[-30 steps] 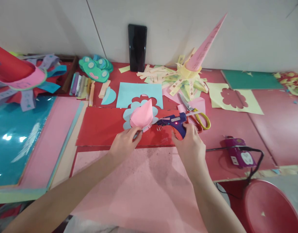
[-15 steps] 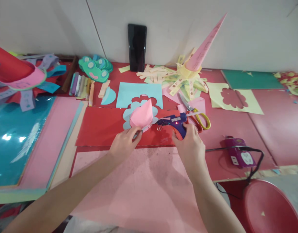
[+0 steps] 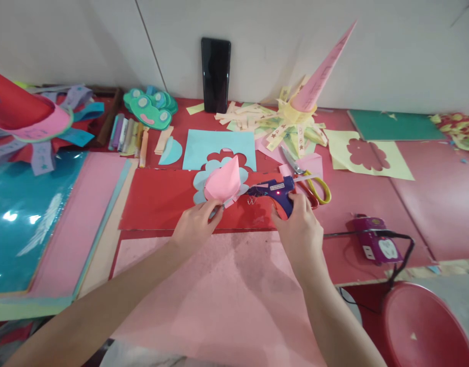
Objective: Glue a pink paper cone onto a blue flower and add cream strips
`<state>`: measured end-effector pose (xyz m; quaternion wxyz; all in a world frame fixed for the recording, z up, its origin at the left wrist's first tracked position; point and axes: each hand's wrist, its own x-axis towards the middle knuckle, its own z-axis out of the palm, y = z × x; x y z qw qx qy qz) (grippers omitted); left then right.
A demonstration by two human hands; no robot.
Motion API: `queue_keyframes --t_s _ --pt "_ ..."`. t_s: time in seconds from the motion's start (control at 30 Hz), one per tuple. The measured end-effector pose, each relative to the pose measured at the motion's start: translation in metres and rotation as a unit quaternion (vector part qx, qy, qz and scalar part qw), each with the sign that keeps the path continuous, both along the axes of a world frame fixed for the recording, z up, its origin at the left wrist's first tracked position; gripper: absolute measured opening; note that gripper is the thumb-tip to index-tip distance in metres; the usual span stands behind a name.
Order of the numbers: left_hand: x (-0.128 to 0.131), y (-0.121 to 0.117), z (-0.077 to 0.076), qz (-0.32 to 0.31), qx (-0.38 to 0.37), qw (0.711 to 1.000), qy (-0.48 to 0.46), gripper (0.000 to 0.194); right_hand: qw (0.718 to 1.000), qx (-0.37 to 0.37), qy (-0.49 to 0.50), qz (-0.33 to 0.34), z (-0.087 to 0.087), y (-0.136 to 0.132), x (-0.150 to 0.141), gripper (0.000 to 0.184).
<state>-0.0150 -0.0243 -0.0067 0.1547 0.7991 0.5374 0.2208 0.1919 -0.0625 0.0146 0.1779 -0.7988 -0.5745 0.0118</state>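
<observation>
My left hand (image 3: 198, 220) is closed on the lower edge of a pink paper cone (image 3: 223, 181), which stands over a light blue scalloped paper flower (image 3: 199, 186). In my right hand (image 3: 297, 224) is a blue and orange glue gun (image 3: 278, 189) with a small red light on. Its nozzle points left, close to the cone's right side; whether it touches is hard to tell. Behind the glue gun lie scissors (image 3: 318, 188) with yellow and red handles. A blue sheet (image 3: 219, 142) with a flower-shaped cutout lies just beyond the cone.
A phone (image 3: 216, 75) leans on the wall. A finished pink cone hat (image 3: 314, 81) with paper strips stands at the back, a red one (image 3: 20, 112) at the left. Pastels (image 3: 125, 135) and green frog cutouts (image 3: 150, 108) lie back left. A purple power adapter (image 3: 377, 242) with a cord sits right.
</observation>
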Motion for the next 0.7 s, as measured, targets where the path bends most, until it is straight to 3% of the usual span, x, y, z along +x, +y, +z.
queue_keyframes --t_s 0.37,0.57,0.7 --pt "0.0 0.0 -0.001 0.006 0.003 1.0 0.004 0.009 0.999 0.037 -0.003 -0.033 0.005 -0.012 0.0 0.033" --pt "0.0 0.0 0.0 0.007 -0.005 1.0 0.009 0.009 0.998 0.052 0.012 0.014 -0.005 -0.018 -0.005 0.034" --pt "-0.001 0.0 0.001 0.012 -0.016 1.0 0.009 0.008 0.999 0.028 0.008 0.036 0.0 -0.019 -0.009 0.029"
